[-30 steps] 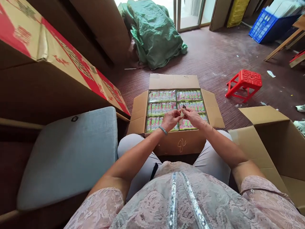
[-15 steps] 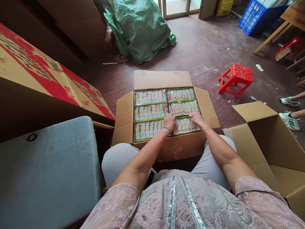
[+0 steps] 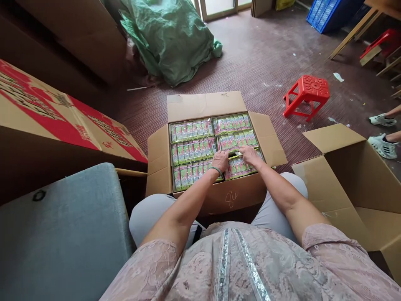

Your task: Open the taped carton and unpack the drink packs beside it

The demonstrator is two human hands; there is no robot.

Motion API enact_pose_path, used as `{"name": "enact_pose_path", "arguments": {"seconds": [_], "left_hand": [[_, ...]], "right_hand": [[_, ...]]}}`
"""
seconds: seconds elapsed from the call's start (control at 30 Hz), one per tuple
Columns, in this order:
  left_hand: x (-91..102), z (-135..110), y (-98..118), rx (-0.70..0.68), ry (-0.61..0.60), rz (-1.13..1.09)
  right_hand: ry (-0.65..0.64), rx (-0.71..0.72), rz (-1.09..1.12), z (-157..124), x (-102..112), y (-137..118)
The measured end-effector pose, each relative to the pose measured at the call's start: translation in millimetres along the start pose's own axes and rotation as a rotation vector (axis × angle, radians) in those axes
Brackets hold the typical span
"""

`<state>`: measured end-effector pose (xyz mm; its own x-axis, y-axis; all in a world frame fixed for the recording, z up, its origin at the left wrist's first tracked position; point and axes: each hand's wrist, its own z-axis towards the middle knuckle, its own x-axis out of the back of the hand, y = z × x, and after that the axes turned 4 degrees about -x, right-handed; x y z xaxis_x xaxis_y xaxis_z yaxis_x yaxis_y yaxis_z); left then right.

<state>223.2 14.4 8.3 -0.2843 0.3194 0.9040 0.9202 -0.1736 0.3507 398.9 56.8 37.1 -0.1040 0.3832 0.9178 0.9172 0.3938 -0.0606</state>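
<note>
An opened cardboard box (image 3: 233, 200) stands between my knees, filled with clear-wrapped packs of green and pink sachets set in two columns. My left hand (image 3: 220, 161), with a beaded bracelet at the wrist, curls its fingers over the far left corner of the near right pack of sachets (image 3: 237, 168). On the same pack's far edge, further right, my right hand (image 3: 249, 155) is closed in a pinch. A dark gap shows between the hands, behind the lifted edge. My fingertips are partly hidden. Another pack (image 3: 235, 141) lies just beyond.
At right lies an open cardboard box (image 3: 344, 184), with a red stool (image 3: 308, 96) behind it. A grey padded seat (image 3: 72, 221) and a red printed carton (image 3: 72, 117) flank me on the left. Further off are a green sack (image 3: 169, 42) and a person's shoes (image 3: 382, 144).
The near right pack's far edge has tipped up toward me, opening a dark gap behind it. Both hands stay on this pack. The view has shifted slightly.
</note>
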Motion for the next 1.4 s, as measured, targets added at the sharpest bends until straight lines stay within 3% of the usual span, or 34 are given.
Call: {"name": "enact_pose_path", "arguments": {"seconds": [0.2,0.33,0.43,0.6,0.7,0.8,0.93,1.03,1.1,1.17,1.3,1.4], "left_hand": [[13.7,-7,-14,0.025,0.011,-0.051],[25.7,-13,-26,0.090,0.035,-0.232],[34.4,-11,-20,0.094,-0.049,-0.287],[47.9,-11,1,0.071,-0.106,-0.178],[53.4,-22,4,0.006,-0.068,-0.144],[58.2,-41,6,-0.048,0.060,-0.143],[72.3,-76,11,-0.042,0.246,-0.188],[86.5,-103,2,-0.074,0.415,-0.160],[90.3,-118,-15,-0.074,0.497,-0.133],[85.4,-128,-36,-0.035,0.506,-0.144],[55.6,-135,-68,0.082,0.444,-0.271],[36.4,-130,-73,0.096,0.487,-0.380]], "right_hand": [[0.066,0.027,-0.025,-15,2,-3],[0.216,0.088,-0.045,-30,1,-2],[0.326,0.136,-0.069,-40,1,-3],[0.474,0.220,-0.101,-68,3,-7],[0.585,0.255,-0.070,-88,5,-13],[0.638,0.171,0.094,-96,9,-18],[0.645,0.005,0.431,-95,23,-18],[0.633,0.085,0.482,-92,37,-24],[0.558,0.182,0.433,-91,45,-35],[0.437,0.256,0.346,-87,54,-53],[0.183,0.270,0.029,-78,74,-93],[0.104,0.261,-0.205,-72,92,-122]]}}
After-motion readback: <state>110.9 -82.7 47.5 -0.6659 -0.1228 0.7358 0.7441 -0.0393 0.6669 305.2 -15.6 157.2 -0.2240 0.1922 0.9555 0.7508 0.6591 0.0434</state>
